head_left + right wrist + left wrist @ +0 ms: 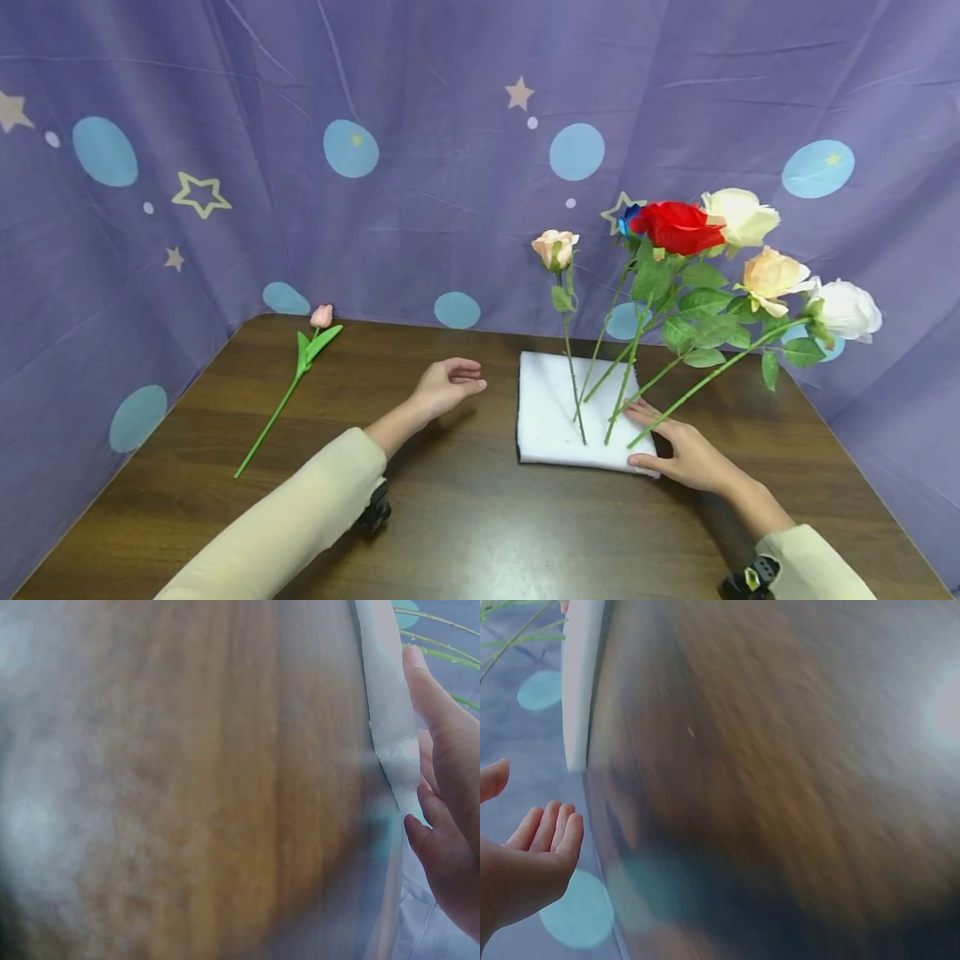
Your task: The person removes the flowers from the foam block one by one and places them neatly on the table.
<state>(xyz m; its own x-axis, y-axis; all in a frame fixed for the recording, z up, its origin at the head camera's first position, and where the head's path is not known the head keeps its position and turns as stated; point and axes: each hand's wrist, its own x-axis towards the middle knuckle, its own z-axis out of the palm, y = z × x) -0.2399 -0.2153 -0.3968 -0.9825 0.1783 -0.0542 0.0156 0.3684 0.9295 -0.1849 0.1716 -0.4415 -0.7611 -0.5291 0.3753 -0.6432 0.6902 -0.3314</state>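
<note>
My right hand (693, 454) holds the right side of a white foam block (547, 417), thumb at its front corner and fingers along its right edge. Stems partly cover those fingers. Artificial roses stand in the foam: a small peach rose (555, 250) upright at the left, with a blue rose (628, 221), a red rose (678, 227), a cream rose (741, 218), a yellow-peach rose (774, 279) and a white rose (846, 310) leaning right. Left of the block, my left hand (444, 389) hovers above the table with relaxed fingers and nothing in it.
A pink tulip (303, 354) with a green stem lies on the left of the brown wooden table (480, 517). Behind the table hangs a purple curtain (450, 208) with stars and dots. Leaning rose heads extend over the table's right side.
</note>
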